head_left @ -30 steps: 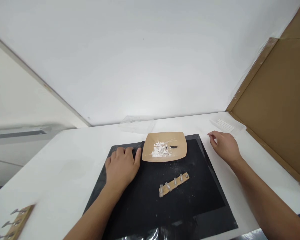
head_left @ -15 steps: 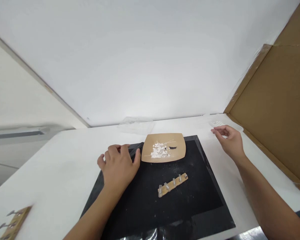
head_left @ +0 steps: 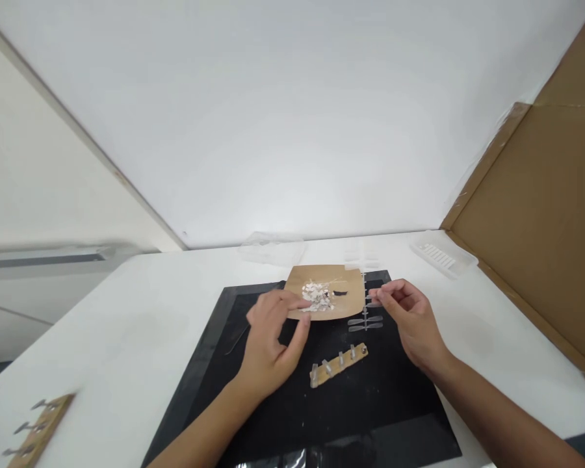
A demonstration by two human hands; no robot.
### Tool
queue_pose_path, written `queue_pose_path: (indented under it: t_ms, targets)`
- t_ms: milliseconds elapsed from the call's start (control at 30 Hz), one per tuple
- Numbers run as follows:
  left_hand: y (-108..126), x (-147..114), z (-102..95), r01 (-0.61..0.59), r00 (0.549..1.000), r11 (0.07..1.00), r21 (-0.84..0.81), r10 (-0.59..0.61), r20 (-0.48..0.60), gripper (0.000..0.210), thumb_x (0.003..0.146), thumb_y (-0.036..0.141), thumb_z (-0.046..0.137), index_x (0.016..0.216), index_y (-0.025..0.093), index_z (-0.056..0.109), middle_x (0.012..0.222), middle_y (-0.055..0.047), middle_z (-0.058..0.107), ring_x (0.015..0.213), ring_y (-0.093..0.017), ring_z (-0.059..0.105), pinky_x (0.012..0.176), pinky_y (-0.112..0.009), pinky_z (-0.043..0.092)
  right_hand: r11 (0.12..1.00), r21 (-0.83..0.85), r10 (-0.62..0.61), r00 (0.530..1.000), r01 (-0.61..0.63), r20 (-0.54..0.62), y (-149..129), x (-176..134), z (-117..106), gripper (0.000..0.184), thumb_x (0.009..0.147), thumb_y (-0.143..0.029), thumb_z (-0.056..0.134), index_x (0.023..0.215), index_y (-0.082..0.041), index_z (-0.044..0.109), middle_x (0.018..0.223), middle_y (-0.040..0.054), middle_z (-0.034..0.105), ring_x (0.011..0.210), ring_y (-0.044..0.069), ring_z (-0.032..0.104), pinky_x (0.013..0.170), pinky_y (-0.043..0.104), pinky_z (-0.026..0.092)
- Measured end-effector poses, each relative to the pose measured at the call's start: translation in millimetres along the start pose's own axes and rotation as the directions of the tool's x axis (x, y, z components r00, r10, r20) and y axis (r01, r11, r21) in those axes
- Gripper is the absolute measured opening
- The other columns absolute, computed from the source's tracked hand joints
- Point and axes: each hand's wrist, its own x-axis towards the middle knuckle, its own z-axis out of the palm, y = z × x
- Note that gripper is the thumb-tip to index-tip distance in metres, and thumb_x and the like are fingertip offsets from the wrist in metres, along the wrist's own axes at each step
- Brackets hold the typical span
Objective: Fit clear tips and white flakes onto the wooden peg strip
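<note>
Looks like a positioning step: your right hand pinches a side tab of the clear plastic frame between thumb and index finger. Your left hand is spread, thumb apart, fingers over the near-left edge of the tan tray, beside the white bits; can't tell if it touches the tray. Frame sits between your hands, just left of your right fingertips, over or along the tray's right edge; contact unclear. Strip with clear pegs lies on the black mat, nearer you, between your hands. Next move probably calls for a light pinch, frame level, left fingers clear of the bits. Frame looks thin, see-through, likely bendy: narrow stem, paired flat paddle tabs, far end washed out against the white surface.
</note>
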Motion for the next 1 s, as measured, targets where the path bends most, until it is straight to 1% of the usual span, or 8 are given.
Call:
queue_pose_path:
  t_ms: [67,167,367,500,600,767,900,1000]
  targets:
    - [8.3,-2.3,2.2,-0.02,0.997,0.992,-0.126,0.028,0.066,0.019,0.101,0.019,0.059,0.117,0.024,0.068,0.108,-0.006,0.069,0.105,-0.025,0.064,0.096,-0.04,0.044,1.0,0.0,0.01,1.0,-0.01,0.021,4.5,-6.0,8.3,0.033,0.085,-0.048,0.088,0.091,-0.022,0.07,0.095,0.0045,0.079,0.089,0.019,0.073,0.089,0.035,0.058]
    - [16.8,-5.4,4.8,0.004,0.987,0.971,-0.239,0.034,0.157,0.021,0.101,0.021,0.061,0.12,0.025,0.066,0.11,-0.005,0.071,0.109,-0.024,0.065,0.099,-0.039,0.045,1.0,0.009,0.029,0.999,-0.029,0.038,9.3,-12.0,16.4,0.033,0.085,-0.048,0.088,0.09,-0.022,0.068,0.093,0.0037,0.078,0.087,0.018,0.072,0.089,0.034,0.058]
    - [22.5,-6.7,9.1,0.042,0.968,0.939,-0.34,0.047,0.247,0.024,0.096,0.024,0.07,0.119,0.025,0.067,0.104,-0.004,0.075,0.101,-0.023,0.068,0.094,-0.038,0.047,0.999,0.042,0.028,0.999,-0.03,0.035,11.4,-21.7,25.8,0.035,0.085,-0.047,0.088,0.088,-0.023,0.063,0.091,0.002,0.076,0.083,0.016,0.07,0.083,0.03,0.057]
    - [22.5,-6.2,12.0,0.066,0.96,0.926,-0.372,0.043,0.277,0.01,0.097,0.021,0.07,0.106,0.024,0.072,0.095,-0.002,0.077,0.092,-0.02,0.07,0.088,-0.034,0.05,0.999,0.031,0.036,0.997,-0.038,0.066,12.6,-24.8,28.2,0.036,0.086,-0.048,0.087,0.086,-0.023,0.062,0.094,0.0037,0.077,0.088,0.018,0.072,0.084,0.031,0.058]
    - [20.9,-6.0,13.4,0.095,0.959,0.907,-0.41,0.028,0.284,0.006,0.099,0.022,0.07,0.101,0.024,0.075,0.092,-0.001,0.078,0.089,-0.019,0.071,0.083,-0.031,0.053,0.999,0.024,0.031,0.996,-0.033,0.084,13.1,-25.4,27.9,0.034,0.088,-0.048,0.086,0.089,-0.024,0.062,0.092,0.0024,0.075,0.09,0.019,0.072,0.083,0.031,0.058]
    - [17.6,-6.0,12.8,0.136,0.963,0.895,-0.425,-0.019,0.268,0.009,0.099,0.022,0.071,0.103,0.025,0.078,0.092,-0.002,0.078,0.088,-0.018,0.071,0.08,-0.029,0.056,0.998,-0.055,0.028,0.986,-0.02,0.165,10.3,-27.9,24.7,0.035,0.097,-0.051,0.074,0.12,-0.027,0.062,0.093,0.0019,0.075,0.09,0.019,0.072,0.09,0.035,0.058]
    - [14.8,-6.1,11.4,0.07,0.982,0.901,-0.428,0.014,0.191,0.011,0.1,0.019,0.07,0.106,0.025,0.078,0.092,-0.002,0.077,0.088,-0.017,0.071,0.082,-0.03,0.056,0.985,-0.174,0.029,0.964,0.019,0.265,10.8,-31.6,21.3,0.034,0.1,-0.053,0.069,0.122,-0.027,0.064,0.103,0.0047,0.074,0.093,0.02,0.072,0.089,0.036,0.058]
    - [14.1,-5.1,10.0,-0.003,0.99,0.913,-0.407,0.059,0.125,0.013,0.099,0.018,0.07,0.107,0.024,0.078,0.092,-0.003,0.077,0.087,-0.017,0.07,0.083,-0.032,0.056,0.977,-0.209,0.023,0.944,0.049,0.328,12.3,-32.9,19.1,0.033,0.101,-0.051,0.069,0.121,-0.026,0.065,0.107,0.0063,0.073,0.095,0.021,0.072,0.088,0.036,0.058]
